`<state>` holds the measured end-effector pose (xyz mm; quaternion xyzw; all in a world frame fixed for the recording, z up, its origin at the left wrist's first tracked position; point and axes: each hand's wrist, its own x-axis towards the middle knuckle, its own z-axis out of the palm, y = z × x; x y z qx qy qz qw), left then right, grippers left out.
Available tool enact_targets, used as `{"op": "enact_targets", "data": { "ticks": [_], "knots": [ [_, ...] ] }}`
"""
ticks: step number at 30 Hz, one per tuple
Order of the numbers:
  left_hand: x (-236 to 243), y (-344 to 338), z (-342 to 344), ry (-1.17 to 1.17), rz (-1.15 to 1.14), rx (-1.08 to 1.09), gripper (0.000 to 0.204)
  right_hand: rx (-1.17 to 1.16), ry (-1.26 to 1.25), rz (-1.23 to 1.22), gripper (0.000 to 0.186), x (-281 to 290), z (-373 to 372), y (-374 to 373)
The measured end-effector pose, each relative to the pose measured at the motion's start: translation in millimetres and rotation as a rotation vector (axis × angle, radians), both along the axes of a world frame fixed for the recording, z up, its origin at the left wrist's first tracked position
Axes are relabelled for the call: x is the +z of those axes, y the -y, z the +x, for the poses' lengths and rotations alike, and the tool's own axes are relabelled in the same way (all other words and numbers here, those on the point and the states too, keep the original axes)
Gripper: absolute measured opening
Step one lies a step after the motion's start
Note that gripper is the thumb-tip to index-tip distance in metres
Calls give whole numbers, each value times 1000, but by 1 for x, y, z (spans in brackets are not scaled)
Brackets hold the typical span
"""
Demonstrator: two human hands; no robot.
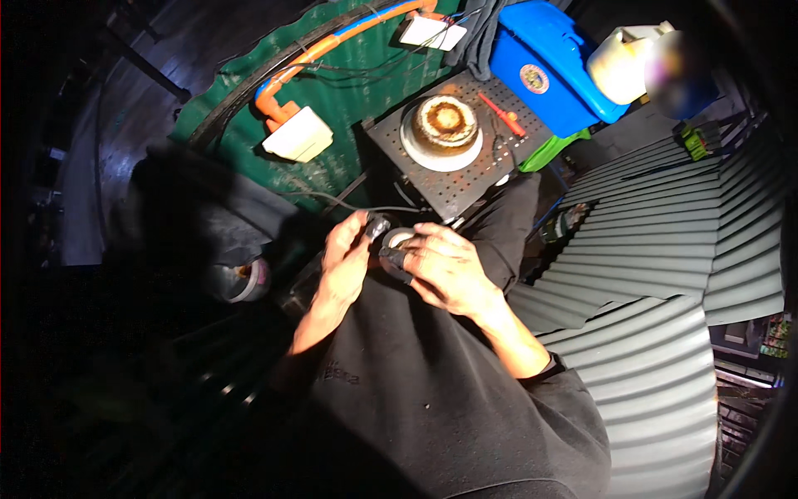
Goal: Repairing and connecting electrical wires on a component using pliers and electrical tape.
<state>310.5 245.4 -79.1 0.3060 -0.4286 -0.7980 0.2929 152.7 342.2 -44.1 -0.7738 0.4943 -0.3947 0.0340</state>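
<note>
Just in front of my lap, my right hand [449,266] is closed around a roll of black tape [397,239], whose round pale core faces up. A dark strip lies by the fingers of that hand. Close on its left, my left hand [342,259] pinches a small shiny black piece [377,224] between thumb and fingers. Whether this piece is joined to the roll I cannot tell. The two hands are a short way apart.
Ahead stands a perforated dark metal stool [453,195] bearing a stained round part [449,121], a red-handled screwdriver [502,115] and pliers [497,151]. Behind it are a blue bin [544,62] and a white junction box [299,135]. Corrugated sheets [640,358] lie right; a bucket [249,281] stands left.
</note>
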Motion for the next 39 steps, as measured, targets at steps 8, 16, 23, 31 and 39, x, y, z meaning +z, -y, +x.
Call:
{"op": "enact_targets", "data": {
  "ticks": [8,16,23,31,39],
  "knots": [
    [12,5,4,-376,144,-239,36,-178,1233,162,32,-20,12,-7],
    [-1,2,-4,-117,-607,-32,19,19,1786,456,25,-15,6,-5],
    [12,-12,-17,62,-560,131,8,-512,1339,235,33,-31,23,3],
    [20,5,-18,242,-709,84,10,-470,469,-98,54,-31,30,11],
    [76,26,-28,205,-742,0,9,-430,588,9,59,-19,2,14]
  ]
}}
